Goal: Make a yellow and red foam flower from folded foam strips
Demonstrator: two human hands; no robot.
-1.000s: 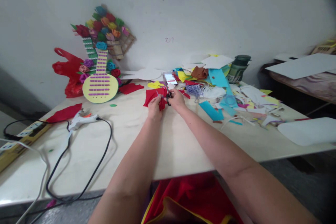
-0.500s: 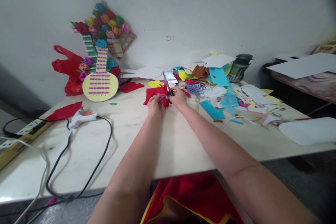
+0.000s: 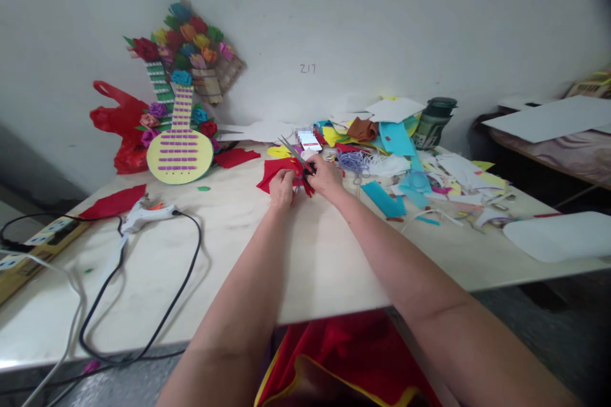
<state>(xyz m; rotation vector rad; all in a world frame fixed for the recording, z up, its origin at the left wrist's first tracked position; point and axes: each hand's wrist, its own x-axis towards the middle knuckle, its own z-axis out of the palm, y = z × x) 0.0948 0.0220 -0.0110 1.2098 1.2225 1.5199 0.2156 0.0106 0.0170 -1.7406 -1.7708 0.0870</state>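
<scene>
My left hand pinches a piece of red felt over the middle of the pale table. My right hand grips black-handled scissors whose blades are spread apart and point up and to the left, right at the red felt. Both hands are close together, almost touching. What lies under the fingers is hidden.
A white glue gun with a black cord lies at the left, beside a power strip. A yellow paper guitar with paper flowers leans on the wall. Coloured felt scraps and a dark bottle crowd the right.
The scissors have tilted from nearly upright to pointing left, with the blades now spread. Both hands have shifted slightly on the red felt.
</scene>
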